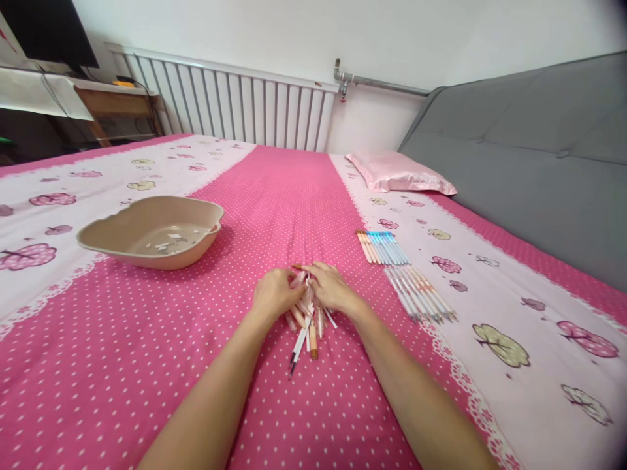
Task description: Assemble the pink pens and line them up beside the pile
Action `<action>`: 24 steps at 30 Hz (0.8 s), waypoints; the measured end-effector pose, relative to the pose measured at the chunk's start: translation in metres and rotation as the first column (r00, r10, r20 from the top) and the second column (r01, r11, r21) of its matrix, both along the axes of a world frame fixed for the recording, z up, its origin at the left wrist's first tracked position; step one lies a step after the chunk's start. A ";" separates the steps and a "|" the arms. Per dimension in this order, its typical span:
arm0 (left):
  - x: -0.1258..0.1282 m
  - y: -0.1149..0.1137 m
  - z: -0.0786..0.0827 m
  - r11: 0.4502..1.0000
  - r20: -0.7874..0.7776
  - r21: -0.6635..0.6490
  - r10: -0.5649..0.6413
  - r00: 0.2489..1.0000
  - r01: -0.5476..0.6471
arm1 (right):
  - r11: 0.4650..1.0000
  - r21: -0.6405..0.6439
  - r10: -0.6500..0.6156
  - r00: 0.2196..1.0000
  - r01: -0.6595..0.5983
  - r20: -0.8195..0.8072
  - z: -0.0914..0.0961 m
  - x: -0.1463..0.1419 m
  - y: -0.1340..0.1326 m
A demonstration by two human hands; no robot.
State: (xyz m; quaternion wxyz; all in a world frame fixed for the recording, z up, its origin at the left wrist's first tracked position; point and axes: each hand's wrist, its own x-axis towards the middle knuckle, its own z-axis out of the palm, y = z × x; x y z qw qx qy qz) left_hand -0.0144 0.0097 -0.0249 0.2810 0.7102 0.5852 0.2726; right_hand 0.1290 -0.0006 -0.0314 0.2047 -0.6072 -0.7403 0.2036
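A loose pile of pens and pencils [310, 329] lies on the pink dotted bedspread in front of me. Some are white with dark tips, and one is tan with a brown end. My left hand [277, 290] is closed at the pile's left side, its fingers curled around pens. From the right, my right hand [331, 287] closes over the upper part, thumb and fingers bent on pens. A brown pen end [296, 266] shows between the two hands. My fingers hide much of the bundle, so exactly which pens each hand grips is unclear.
To the right lie a row of blue and peach pens [383, 247] and a row of pale pens [420, 294]. A beige basin [196, 254] with small white bits stands left. Farther back are a pink pillow [399, 173], a radiator [235, 104] and a grey headboard [529, 143].
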 end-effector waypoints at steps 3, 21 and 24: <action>0.001 0.001 -0.001 1.000 0.030 -0.003 0.018 0.999 -0.018 | 1.000 0.011 -0.008 1.000 0.008 0.029 -0.001 0.000 0.000; -0.006 0.006 -0.002 0.999 0.159 0.003 0.036 0.987 -0.037 | 0.999 0.019 -0.048 0.999 0.048 0.003 0.000 0.000 0.000; -0.008 0.009 0.001 0.996 0.172 -0.015 0.093 0.981 -0.092 | 0.994 0.017 -0.106 0.994 0.107 -0.014 0.001 0.000 0.000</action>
